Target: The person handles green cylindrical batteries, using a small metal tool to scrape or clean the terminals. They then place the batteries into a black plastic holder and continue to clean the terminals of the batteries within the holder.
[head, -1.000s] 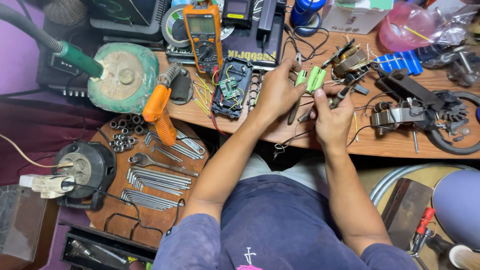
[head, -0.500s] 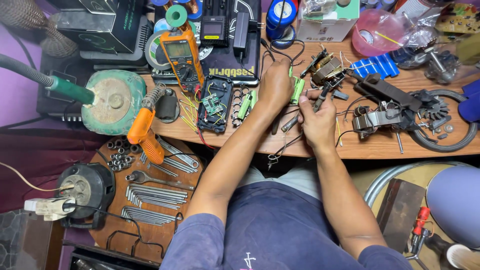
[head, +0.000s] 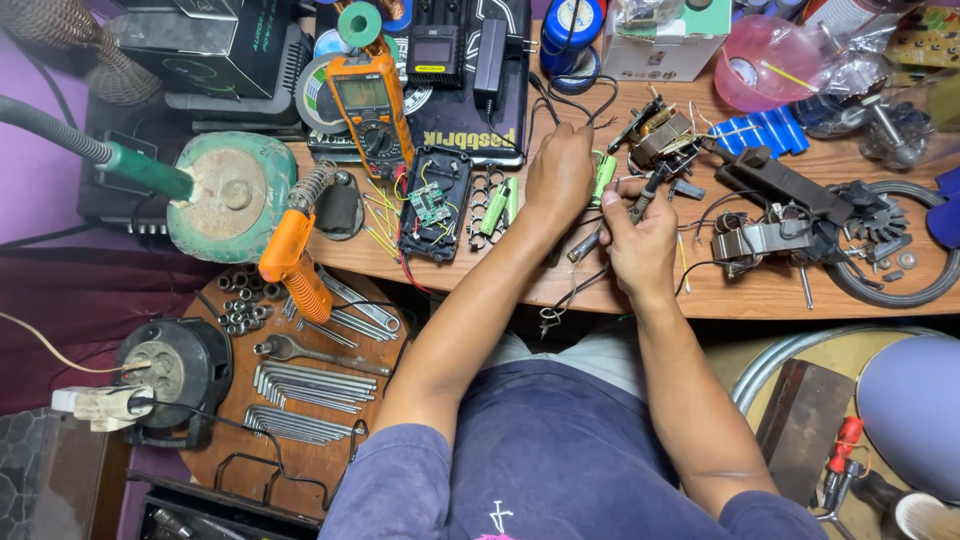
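Left hand has moved up and away from the body since a second ago; it now sits further over the tabletop, fingers curled around a green cylindrical cell, which shows at the hand's right edge. Earlier two or three green cells were fanned out between the hands; now only this one is in the grip.

Right hand is just near and right of the left hand, fingers closed on a dark probe-like tool, tip pointing up toward the cell. A second metal-tipped rod pokes out low between the two hands; can't tell which hand holds it.

Other green cells now lie by the black holder frame, left of the left hand, beside the open black case with green circuit board. Orange multimeter far left of that, orange soldering gun at the near-left edge.

My read: one cell singled out, tool tip brought to it, the rest parked.
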